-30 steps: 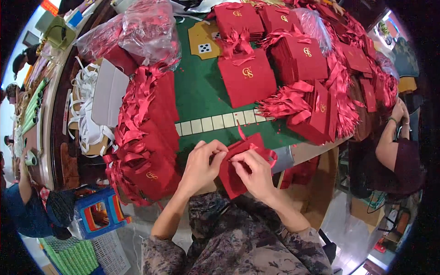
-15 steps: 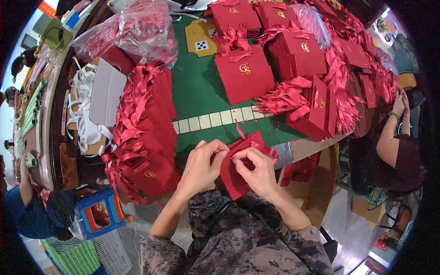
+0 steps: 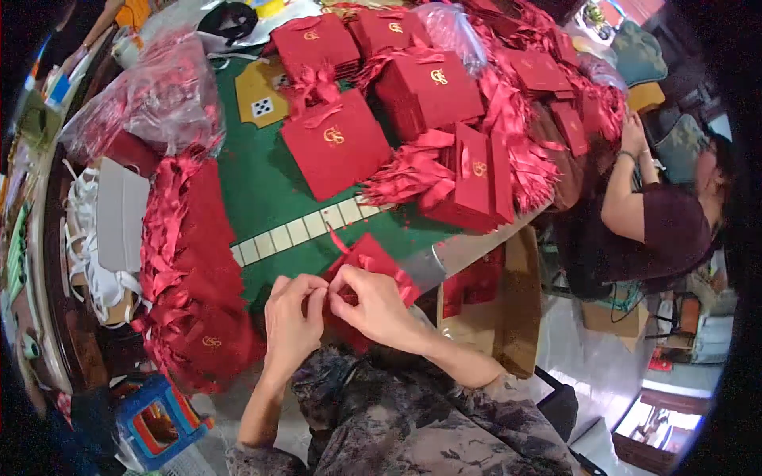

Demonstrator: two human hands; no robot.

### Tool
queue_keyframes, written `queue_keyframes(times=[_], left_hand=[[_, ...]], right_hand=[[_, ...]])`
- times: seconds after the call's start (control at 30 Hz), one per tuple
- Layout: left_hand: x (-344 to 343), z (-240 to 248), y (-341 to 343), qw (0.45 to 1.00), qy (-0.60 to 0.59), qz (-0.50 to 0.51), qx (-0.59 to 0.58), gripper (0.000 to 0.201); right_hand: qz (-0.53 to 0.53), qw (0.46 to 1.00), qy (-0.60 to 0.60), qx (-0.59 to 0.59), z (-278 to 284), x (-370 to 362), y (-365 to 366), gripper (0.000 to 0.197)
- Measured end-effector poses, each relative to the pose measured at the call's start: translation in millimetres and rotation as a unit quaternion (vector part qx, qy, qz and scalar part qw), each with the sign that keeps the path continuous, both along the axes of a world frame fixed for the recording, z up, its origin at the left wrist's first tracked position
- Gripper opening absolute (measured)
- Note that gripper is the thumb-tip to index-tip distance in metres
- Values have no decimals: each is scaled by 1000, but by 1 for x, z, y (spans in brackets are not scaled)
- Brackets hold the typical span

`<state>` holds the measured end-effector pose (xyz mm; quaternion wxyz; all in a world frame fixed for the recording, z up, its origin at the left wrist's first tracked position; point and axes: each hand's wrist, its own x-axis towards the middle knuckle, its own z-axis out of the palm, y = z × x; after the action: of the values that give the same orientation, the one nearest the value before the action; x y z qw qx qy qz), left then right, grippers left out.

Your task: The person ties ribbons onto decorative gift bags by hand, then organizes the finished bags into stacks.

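Note:
A small red gift bag [image 3: 374,258] with a red ribbon lies tilted at the table's near edge, just above my lap. My left hand [image 3: 292,319] is closed in a pinch at the bag's left side. Close against it, my right hand [image 3: 376,310] reaches across the bag, thumb and forefinger pinched together. The fingertips of both hands nearly meet, and they hide the exact bit of bag or ribbon between them. One ribbon end [image 3: 340,242] sticks up past the bag's far edge.
Overlapping red bags [image 3: 198,317] line the left side. Stacked red bags [image 3: 432,91] with gold marks and ribbons fill the far right. White straps [image 3: 87,230] lie beside a grey-white box [image 3: 123,214]. A cardboard box [image 3: 516,301] stands right; a person [image 3: 663,218] sits beyond.
The view has turned right, so the table contents appear further left. My hands have drawn closer together at the bag's left side, and their fingertips now nearly touch.

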<state>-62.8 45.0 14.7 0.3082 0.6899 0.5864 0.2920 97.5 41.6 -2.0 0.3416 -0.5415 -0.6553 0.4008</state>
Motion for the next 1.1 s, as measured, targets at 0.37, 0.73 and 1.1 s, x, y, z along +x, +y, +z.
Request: queue_keyframes(times=[0.37, 0.73, 1.1], left_hand=[[0, 5, -1, 998, -47, -30, -13, 22], [-7, 8, -9, 983, 17, -60, 170, 22], [-13, 22, -15, 970, 57, -147, 187, 20]], right_hand=[[-24, 974, -124, 187, -2, -2, -2, 15], [198, 947, -209, 140, 27, 26, 32, 21], [304, 947, 81, -60, -1, 33, 50, 25]])
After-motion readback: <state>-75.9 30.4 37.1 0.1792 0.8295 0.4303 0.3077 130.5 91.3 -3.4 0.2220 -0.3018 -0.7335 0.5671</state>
